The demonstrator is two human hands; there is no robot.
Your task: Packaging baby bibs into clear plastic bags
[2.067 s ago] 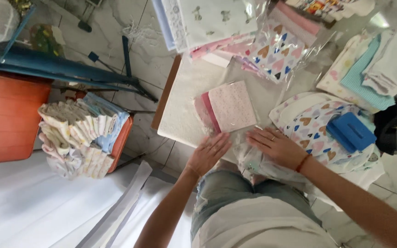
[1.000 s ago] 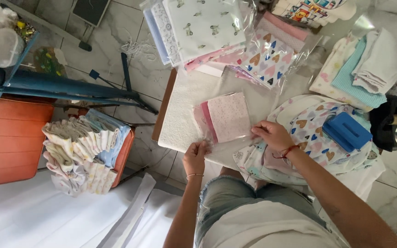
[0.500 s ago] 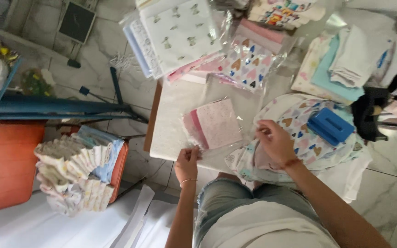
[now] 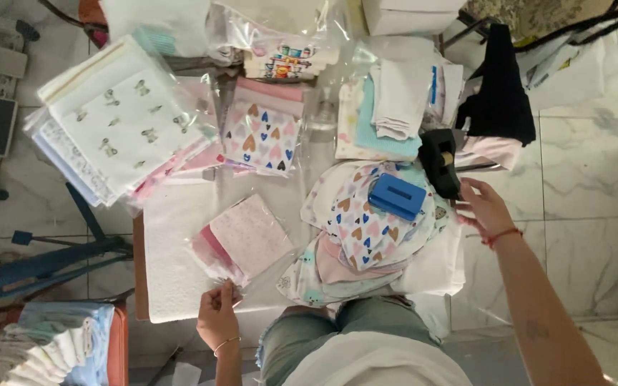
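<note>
Reaching out to the right, the right hand has its fingers loosely spread, the fingertips at the black tape dispenser that stands at the right edge of the worktop; whether they actually touch it I cannot tell, and nothing is closed in that grip. Down at the near edge, the left hand pinches the corner of the clear bag that wraps the folded pink cloths, thumb and fingers pressed together on the plastic. That packet lies flat in the middle of the worktop on a white textured sheet, tilted at an angle. Just to its right sits a heap of rounded heart-print fabric pieces, and a blue box rests on top of that heap, near the dispenser. Farther back, a bagged heart-print cloth lies beside a big stack of white printed fabric hanging over the left side. Folded white and teal cloths sit behind the heap. A bundle of folded cloths sits low on the left, off the worktop.
</note>
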